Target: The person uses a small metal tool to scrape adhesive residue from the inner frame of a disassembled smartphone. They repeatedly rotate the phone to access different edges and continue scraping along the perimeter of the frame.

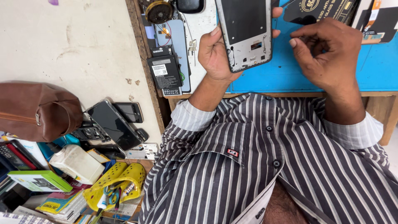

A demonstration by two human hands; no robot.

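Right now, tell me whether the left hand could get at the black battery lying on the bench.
Probably not freely: the left hand is closed around the opened phone frame. The black battery lies just beside that wrist, uncovered, so only the occupied grip stands in the way.

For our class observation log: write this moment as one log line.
left hand: holds opened phone frame | right hand: fingers pinched, contents unclear | surface: blue mat | nearby: black battery
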